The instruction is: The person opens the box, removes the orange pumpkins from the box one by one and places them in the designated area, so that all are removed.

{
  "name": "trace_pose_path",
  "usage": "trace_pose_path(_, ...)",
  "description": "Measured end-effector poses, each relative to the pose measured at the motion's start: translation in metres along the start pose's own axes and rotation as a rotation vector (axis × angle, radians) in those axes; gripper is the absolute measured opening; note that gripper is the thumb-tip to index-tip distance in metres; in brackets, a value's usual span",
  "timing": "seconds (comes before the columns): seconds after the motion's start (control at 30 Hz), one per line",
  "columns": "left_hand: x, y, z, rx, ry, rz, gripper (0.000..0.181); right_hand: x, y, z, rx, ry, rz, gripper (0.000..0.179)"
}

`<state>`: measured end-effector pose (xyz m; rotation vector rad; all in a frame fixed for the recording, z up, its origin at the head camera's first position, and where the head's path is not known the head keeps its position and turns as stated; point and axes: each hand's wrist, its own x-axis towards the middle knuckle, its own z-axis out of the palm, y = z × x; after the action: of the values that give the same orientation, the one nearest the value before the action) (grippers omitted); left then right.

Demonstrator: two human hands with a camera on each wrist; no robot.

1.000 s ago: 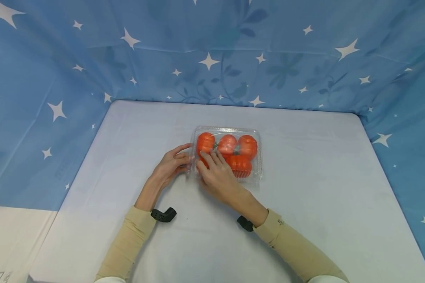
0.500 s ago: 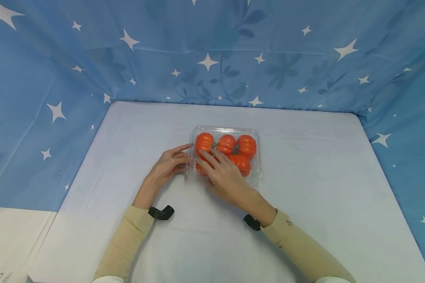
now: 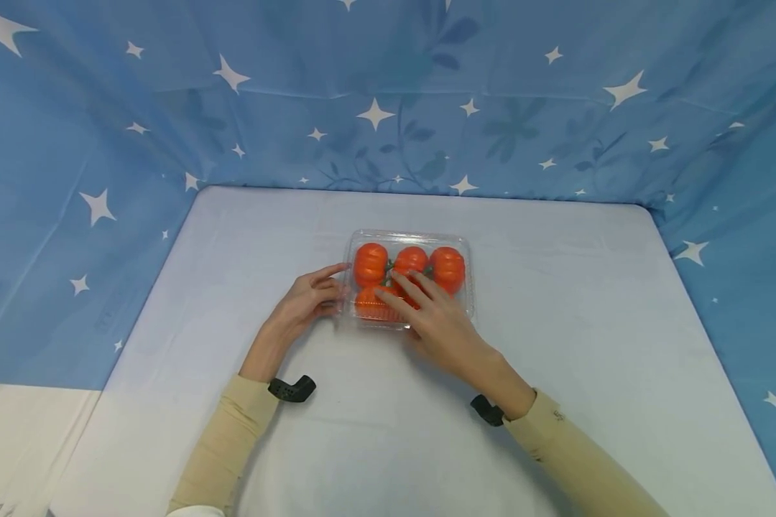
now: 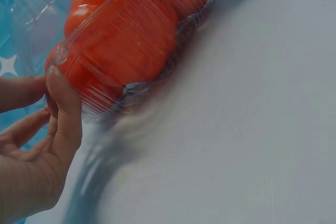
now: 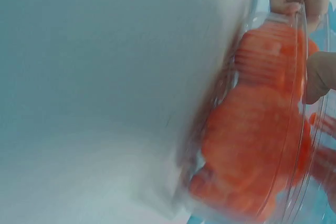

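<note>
A clear plastic box [image 3: 470,287] sits on the white table, holding several red, lobed vegetables that look like bell peppers [image 3: 371,266], some with green stems showing. My left hand [image 3: 307,298] is at its left side; in the left wrist view the thumb [image 4: 64,95] and a finger pinch the box's rim at the corner. My right hand [image 3: 442,327] reaches over the front edge, fingers spread and slightly bent above the front peppers, partly hiding them. In the right wrist view, its thumb [image 5: 318,80] is at the rim and its fingers show through the plastic.
The white-covered table [image 3: 588,323] extends around the box on all sides. A blue curtain with white stars [image 3: 388,93] hangs behind and along the sides. At the lower left lies a pale box-like surface [image 3: 26,438].
My right hand has slid rightward along the front of the box, its fingers spreading, uncovering the front-left pepper. My left hand stays at the left rim. The box has hardly moved.
</note>
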<state>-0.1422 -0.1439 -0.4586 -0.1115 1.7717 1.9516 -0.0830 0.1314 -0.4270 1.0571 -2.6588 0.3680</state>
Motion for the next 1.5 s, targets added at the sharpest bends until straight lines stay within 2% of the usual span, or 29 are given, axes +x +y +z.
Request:
trace_pose_path(0.2,0.000,0.000,-0.002,0.016,-0.021,0.002,0.058,-0.015,0.013,-0.006,0.015,0.021,0.028,0.087)
trace_pose_path(0.4,0.002,-0.001,-0.002,0.024,-0.041,0.004,0.057,-0.029,0.024,-0.009,0.029,0.030,0.048,0.082)
trace_pose_path(0.6,0.002,-0.002,-0.003,0.017,-0.054,0.007,0.056,-0.039,0.035,-0.013,0.012,0.079,0.056,0.075)
trace_pose_path(0.7,0.003,-0.002,-0.004,0.018,-0.059,0.004,0.057,-0.045,0.041,-0.012,0.005,0.104,0.102,0.069)
trace_pose_path(0.83,0.003,-0.003,-0.004,0.026,-0.063,0.002,0.058,-0.052,0.048,-0.011,0.035,0.109,0.168,0.071)
trace_pose_path(0.97,0.003,-0.003,-0.004,0.021,-0.067,0.015,0.058,-0.052,0.050,-0.013,0.090,0.067,0.131,0.072)
trace_pose_path(1.1,0.003,-0.003,-0.004,0.027,-0.063,0.023,0.059,-0.047,0.049,-0.018,0.105,-0.015,0.088,0.071)
trace_pose_path(1.37,0.005,-0.002,-0.003,0.051,-0.041,0.015,0.058,-0.044,0.048,-0.032,0.168,-0.242,0.139,0.078)
trace_pose_path(1.5,0.004,0.000,-0.004,0.048,-0.039,0.028,0.058,-0.045,0.051,-0.036,0.168,-0.276,0.158,0.079)
